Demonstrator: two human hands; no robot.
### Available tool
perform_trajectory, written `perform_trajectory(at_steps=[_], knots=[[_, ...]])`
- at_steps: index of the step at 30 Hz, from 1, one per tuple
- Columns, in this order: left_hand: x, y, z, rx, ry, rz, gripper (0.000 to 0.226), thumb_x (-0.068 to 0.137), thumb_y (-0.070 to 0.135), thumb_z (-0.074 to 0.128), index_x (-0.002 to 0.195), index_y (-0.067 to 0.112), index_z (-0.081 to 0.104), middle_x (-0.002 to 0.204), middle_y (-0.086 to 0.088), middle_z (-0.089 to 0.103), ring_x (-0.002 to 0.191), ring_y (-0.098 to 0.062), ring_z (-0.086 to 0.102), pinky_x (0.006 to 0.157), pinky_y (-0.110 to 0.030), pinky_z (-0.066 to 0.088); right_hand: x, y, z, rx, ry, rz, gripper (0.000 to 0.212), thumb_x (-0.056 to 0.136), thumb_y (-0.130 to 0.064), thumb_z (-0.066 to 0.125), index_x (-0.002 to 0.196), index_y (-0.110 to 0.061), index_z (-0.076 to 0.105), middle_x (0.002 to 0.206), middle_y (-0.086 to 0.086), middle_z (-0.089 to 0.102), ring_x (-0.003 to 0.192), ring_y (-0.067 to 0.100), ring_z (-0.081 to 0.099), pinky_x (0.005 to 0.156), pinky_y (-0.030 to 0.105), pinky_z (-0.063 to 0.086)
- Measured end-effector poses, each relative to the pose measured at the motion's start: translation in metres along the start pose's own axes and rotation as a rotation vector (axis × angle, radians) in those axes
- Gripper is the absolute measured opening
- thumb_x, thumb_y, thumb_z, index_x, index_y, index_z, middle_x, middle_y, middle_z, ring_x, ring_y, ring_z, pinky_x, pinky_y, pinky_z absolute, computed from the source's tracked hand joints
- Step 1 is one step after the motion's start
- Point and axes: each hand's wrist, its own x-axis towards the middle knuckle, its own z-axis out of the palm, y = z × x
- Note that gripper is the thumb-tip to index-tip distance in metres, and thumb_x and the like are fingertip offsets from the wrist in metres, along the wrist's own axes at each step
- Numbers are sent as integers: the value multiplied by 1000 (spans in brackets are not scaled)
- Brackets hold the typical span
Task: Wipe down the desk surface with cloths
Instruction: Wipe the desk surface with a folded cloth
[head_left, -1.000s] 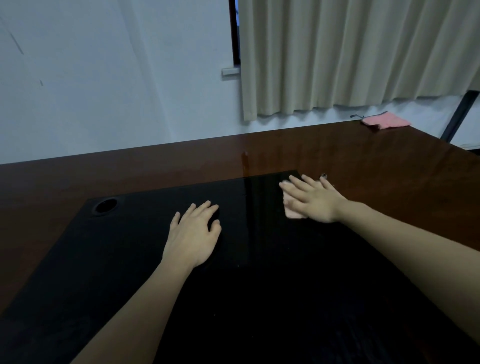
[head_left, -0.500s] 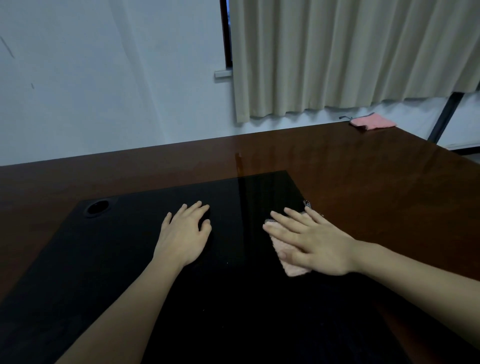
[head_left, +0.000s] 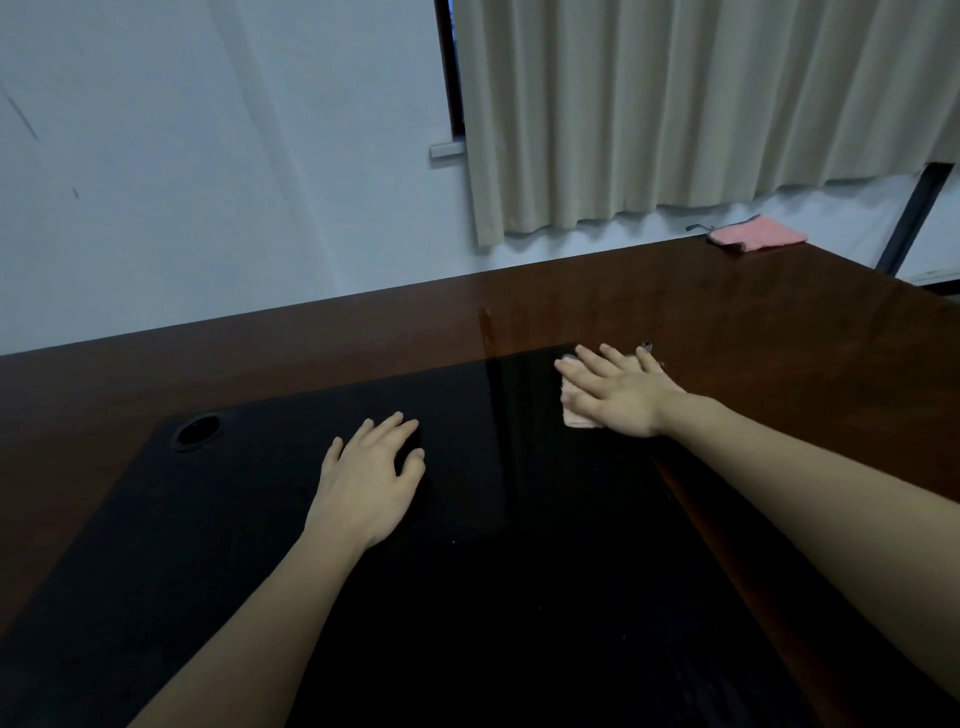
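Both my palms down on the glossy brown wooden desk (head_left: 727, 322).

My right hand (head_left: 615, 395) presses a small pale pink cloth (head_left: 576, 415) flat, fingers straight and spread, at the far right corner of the black inset panel (head_left: 260, 519). My left hand (head_left: 369, 478) rests open there, fingers loosely apart.

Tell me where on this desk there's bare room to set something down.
Bare: the brown wood between the black panel and the wall; the black stretch nearer than both hands. Taken: the right hand on its pink cloth, the far-corner cloth.
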Motion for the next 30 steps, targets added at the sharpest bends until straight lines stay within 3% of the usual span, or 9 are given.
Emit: perform_trajectory(at_steps=[4, 7, 10, 15, 22, 30], knots=[[-2, 2, -2, 52, -13, -3, 52, 106, 47, 33, 157, 36, 30, 167, 13, 20, 156, -17, 11, 126, -49, 5, -47, -23, 8, -45, -25, -157, 62, 104, -63, 13, 158, -47, -12, 168, -10, -17, 155, 19, -16, 123, 53, -12], [-1, 6, -6, 138, -29, -5, 54, 105, 51, 31, 157, 38, 29, 167, 13, 19, 156, -18, 11, 125, -52, 3, -100, -36, 14, -43, -59, -307, 68, 92, -74, 2, 154, -51, -15, 165, -15, -22, 152, 13, -23, 123, 49, -17], [5, 25, -10, 55, -8, 15, 53, 106, 50, 33, 157, 36, 32, 166, 12, 22, 155, -18, 14, 125, -52, 5, -127, -28, 22, -27, -54, -359, 71, 86, -77, -1, 153, -56, -13, 164, -19, -23, 150, 8, -27, 123, 45, -19], [16, 81, 5, 14, -56, 139, 53, 106, 49, 34, 157, 36, 30, 167, 12, 20, 156, -19, 11, 125, -51, 4, -95, 5, 15, 0, -28, -227, 60, 102, -66, 17, 155, -53, -9, 165, -17, -18, 153, 11, -22, 123, 45, -17], [30, 110, 35, 46, -121, 181, 55, 106, 51, 31, 159, 38, 23, 169, 14, 10, 156, -19, 0, 124, -50, -3, 0, 49, -4, 3, 8, 12, 62, 103, -64, 16, 159, -47, -6, 169, -11, -12, 156, 18, -12, 124, 52, -9], [32, 106, 42, 27, -96, 194, 55, 105, 51, 30, 159, 40, 21, 168, 15, 9, 156, -17, 0, 125, -48, -3, 13, 36, -3, -15, 10, -25, 63, 103, -64, 14, 159, -46, -8, 169, -9, -14, 156, 20, -13, 123, 53, -11]])
